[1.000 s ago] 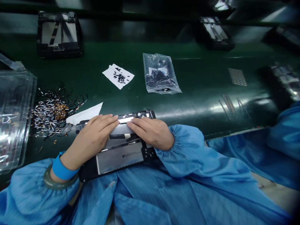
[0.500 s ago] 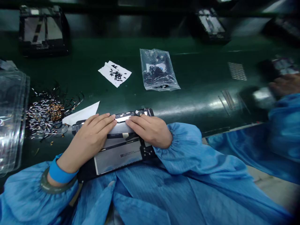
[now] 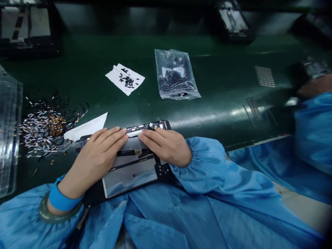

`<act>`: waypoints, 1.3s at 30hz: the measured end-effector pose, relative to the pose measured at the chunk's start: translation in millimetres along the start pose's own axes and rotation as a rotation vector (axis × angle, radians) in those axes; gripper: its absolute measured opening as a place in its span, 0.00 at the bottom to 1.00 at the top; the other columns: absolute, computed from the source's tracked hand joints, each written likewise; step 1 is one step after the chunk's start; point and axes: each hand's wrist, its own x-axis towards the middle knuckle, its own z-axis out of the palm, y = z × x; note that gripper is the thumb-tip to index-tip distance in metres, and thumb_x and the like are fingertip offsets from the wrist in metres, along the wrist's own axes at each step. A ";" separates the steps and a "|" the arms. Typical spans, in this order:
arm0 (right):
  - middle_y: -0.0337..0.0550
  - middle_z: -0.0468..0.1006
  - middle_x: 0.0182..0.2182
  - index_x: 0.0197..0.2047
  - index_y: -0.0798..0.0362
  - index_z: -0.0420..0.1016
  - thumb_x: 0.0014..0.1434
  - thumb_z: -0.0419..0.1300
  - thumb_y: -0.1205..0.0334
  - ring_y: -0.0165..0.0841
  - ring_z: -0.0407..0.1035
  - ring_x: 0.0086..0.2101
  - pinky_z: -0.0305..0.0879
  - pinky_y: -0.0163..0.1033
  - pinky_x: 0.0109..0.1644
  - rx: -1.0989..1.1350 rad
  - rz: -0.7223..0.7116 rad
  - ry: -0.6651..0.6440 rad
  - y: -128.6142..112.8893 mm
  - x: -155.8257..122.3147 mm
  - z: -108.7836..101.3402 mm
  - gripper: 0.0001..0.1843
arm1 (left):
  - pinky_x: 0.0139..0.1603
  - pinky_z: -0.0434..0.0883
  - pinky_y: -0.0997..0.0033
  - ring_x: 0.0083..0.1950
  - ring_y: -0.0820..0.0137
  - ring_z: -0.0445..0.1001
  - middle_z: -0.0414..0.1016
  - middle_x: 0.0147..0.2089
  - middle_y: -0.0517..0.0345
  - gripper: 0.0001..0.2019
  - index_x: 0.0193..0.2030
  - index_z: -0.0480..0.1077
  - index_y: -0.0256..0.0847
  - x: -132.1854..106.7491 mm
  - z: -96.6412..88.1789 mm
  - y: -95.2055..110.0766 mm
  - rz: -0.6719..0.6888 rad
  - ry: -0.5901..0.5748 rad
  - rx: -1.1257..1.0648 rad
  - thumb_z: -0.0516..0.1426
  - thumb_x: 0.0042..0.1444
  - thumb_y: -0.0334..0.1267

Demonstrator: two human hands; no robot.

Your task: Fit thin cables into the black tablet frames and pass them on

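A black tablet-like panel (image 3: 132, 173) with a grey metal back lies at the near edge of the dark green belt (image 3: 220, 90), partly over my blue-sleeved lap. My left hand (image 3: 100, 155) lies across its upper left part, fingers stretched and pressed together, fingertips near the top edge. My right hand (image 3: 164, 145) rests on its upper right part, fingers extended flat and pointing left toward the left fingertips. Both hands press on the panel's top strip (image 3: 141, 128); what lies under the fingertips is hidden.
A pile of small flex parts (image 3: 44, 126) and a white paper scrap (image 3: 86, 127) lie left. Clear plastic trays (image 3: 9, 135) stand far left. A paper with black bits (image 3: 125, 79) and a clear bag (image 3: 176, 76) lie ahead. Other panels (image 3: 26, 31) sit further back. A co-worker's blue sleeve (image 3: 313, 131) is right.
My hands have stayed on the panel with barely any shift. The view has drifted, so things on the belt sit further left. The co-worker's hand at right has moved.
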 end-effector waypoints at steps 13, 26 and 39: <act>0.48 0.82 0.45 0.50 0.55 0.76 0.66 0.52 0.67 0.33 0.76 0.41 0.73 0.38 0.42 0.144 0.459 0.102 11.1 -41.6 -22.3 0.14 | 0.57 0.71 0.56 0.59 0.58 0.71 0.72 0.59 0.43 0.19 0.62 0.62 0.36 11.7 -9.7 -5.3 -0.115 0.044 -0.054 0.49 0.67 0.37; 0.27 0.62 0.22 0.47 0.48 0.61 0.55 0.60 0.36 0.22 0.55 0.16 0.51 0.30 0.19 1.486 1.265 -0.288 11.7 -67.4 -25.6 0.28 | 0.27 0.62 0.68 0.29 0.65 0.71 0.74 0.30 0.55 0.22 0.35 0.73 0.43 39.0 -52.5 -13.4 -0.618 0.131 -0.151 0.52 0.57 0.61; 0.24 0.58 0.16 0.45 0.49 0.62 0.51 0.68 0.41 0.20 0.47 0.15 0.41 0.30 0.21 1.789 1.273 -0.176 14.6 -77.4 -17.9 0.28 | 0.16 0.57 0.76 0.19 0.75 0.60 0.63 0.18 0.61 0.19 0.23 0.67 0.40 45.8 -62.8 -23.8 -1.088 0.219 -1.022 0.66 0.43 0.52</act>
